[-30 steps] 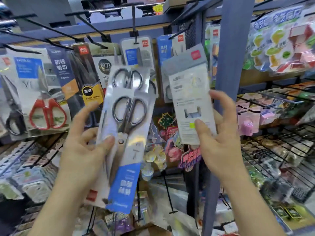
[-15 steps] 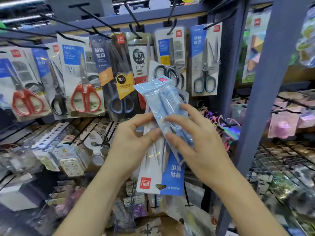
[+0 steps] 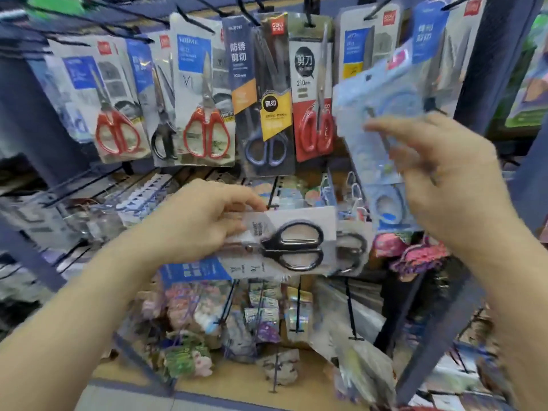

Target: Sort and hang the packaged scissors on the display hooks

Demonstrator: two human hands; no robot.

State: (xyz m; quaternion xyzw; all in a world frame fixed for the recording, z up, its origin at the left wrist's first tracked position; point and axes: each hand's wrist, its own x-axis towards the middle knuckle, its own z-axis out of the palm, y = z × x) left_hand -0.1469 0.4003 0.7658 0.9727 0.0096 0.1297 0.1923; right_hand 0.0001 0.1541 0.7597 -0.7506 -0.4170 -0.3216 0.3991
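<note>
My right grip (image 3: 444, 179) holds the blue pack (image 3: 376, 114) near the 1 o'clock hook (image 3: 374, 13), my left grip (image 3: 201, 221) clutches black-handled packs (image 3: 293, 246); a missed hole could drop it.

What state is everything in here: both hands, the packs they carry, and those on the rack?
left hand, grips black-handled scissors pack.
black-handled scissors pack, held sideways, unhung.
right hand, holds light blue pack.
light blue pack, raised before the rack, blurred.
red-handled scissors pack, hanging on hook.
blue-handled scissors pack, hanging on hook.
</note>
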